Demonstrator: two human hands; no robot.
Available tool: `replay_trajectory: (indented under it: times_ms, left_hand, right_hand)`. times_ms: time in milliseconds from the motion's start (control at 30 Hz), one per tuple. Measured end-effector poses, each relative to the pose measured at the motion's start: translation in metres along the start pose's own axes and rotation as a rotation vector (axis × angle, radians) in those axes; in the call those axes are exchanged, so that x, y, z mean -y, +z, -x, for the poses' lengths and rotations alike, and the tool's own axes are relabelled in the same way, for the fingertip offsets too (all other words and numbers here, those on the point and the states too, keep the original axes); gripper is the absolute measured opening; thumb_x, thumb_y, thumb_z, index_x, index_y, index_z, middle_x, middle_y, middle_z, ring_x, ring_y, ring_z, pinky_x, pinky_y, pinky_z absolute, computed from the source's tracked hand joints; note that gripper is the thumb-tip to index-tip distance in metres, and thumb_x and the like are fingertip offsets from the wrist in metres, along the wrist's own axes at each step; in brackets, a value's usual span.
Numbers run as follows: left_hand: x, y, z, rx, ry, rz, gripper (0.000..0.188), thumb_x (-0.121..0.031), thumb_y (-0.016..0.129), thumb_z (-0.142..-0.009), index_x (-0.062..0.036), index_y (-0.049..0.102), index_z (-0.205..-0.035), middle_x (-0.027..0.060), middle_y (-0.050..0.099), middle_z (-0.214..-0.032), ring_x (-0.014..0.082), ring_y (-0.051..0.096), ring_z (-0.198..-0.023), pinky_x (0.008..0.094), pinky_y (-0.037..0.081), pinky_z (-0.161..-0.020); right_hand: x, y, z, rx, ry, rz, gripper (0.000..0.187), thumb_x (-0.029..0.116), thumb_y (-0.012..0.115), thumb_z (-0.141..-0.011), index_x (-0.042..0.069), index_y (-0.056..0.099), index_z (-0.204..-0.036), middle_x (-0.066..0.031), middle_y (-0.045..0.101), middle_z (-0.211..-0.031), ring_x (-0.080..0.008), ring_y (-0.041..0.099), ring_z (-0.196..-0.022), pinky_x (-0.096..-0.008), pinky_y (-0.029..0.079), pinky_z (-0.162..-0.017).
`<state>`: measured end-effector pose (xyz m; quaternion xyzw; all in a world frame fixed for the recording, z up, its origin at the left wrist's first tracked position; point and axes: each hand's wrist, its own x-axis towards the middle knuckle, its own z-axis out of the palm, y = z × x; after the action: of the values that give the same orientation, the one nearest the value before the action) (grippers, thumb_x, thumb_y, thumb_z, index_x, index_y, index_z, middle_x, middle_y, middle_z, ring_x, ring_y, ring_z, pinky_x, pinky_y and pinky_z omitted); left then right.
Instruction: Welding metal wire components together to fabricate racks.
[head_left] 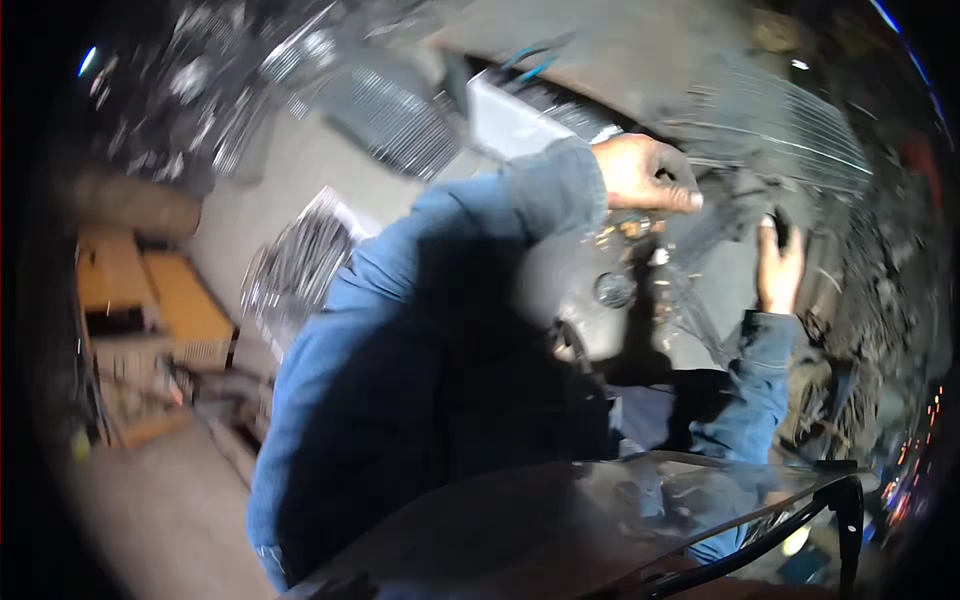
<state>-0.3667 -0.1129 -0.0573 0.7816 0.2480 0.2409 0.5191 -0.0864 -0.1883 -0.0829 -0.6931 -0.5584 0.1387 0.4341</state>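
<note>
The person's left hand (648, 172) reaches in from a blue sleeve (390, 265), a little right of centre in the upper half of the frame. Its fingers are curled over, a finger or thumb tip pointing right, and I can't tell whether anything is pinched in them. Just below that hand, right of centre, small brassy bits (632, 228) lie scattered on a grey surface (725, 290), with a round dark disc (613, 290) near them.

The right hand (780, 262) points upward at the right of the frame. Two of its fingers stand parted with something dark between them; it's too blurred to say if they grip it. The hands are apart, and smudgy grey stuff fills the space between them.

A wire rack (820, 135) sits at the upper right, beyond the right hand. Up past the left arm are a white panel (510, 120) and a dark ribbed grid (392, 118); left of centre is a bundle of shiny strips (300, 265). Cardboard boxes (185, 295) stand at the far left, and a clear shield (480, 530) cuts across the bottom.
</note>
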Motion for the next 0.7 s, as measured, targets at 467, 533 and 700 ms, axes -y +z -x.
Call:
replay_trajectory:
  times_ms: [467,533,700]
  left_hand:
    - [0.16,-0.027,0.466,-0.982,-1.219,-0.747,0.043,-0.045,0.072,-0.069,-0.0048,0.057,-0.073,0.0157,0.062,-0.087,0.0331,0.059,-0.081,0.0392,0.048,-0.074]
    - [0.125,-0.021,0.441,-0.952,-1.047,-0.921,0.039,-0.042,0.069,-0.072,-0.005,0.058,-0.077,0.0155,0.061,-0.088,0.0334,0.057,-0.084,0.0421,0.046,-0.075]
    - [0.099,-0.05,0.443,-0.817,-1.045,-0.844,0.03,-0.032,0.067,-0.075,-0.0086,0.06,-0.093,0.0163,0.06,-0.094,0.0344,0.056,-0.083,0.0417,0.047,-0.074]
  right_hand:
    - [-0.134,-0.044,-0.038,-0.138,-0.023,0.612,0.065,0.046,0.052,-0.088,-0.009,0.047,-0.122,-0.0239,0.052,-0.123,-0.0321,0.051,-0.114,-0.0352,0.038,-0.096]
    - [-0.145,-0.045,-0.045,-0.096,0.003,0.561,0.064,0.045,0.052,-0.088,-0.009,0.046,-0.123,-0.0237,0.052,-0.123,-0.0313,0.05,-0.114,-0.0346,0.038,-0.096]
    - [-0.149,-0.045,-0.046,-0.11,0.047,0.552,0.068,0.047,0.052,-0.087,-0.009,0.045,-0.124,-0.0247,0.052,-0.123,-0.0323,0.051,-0.114,-0.0344,0.038,-0.096]
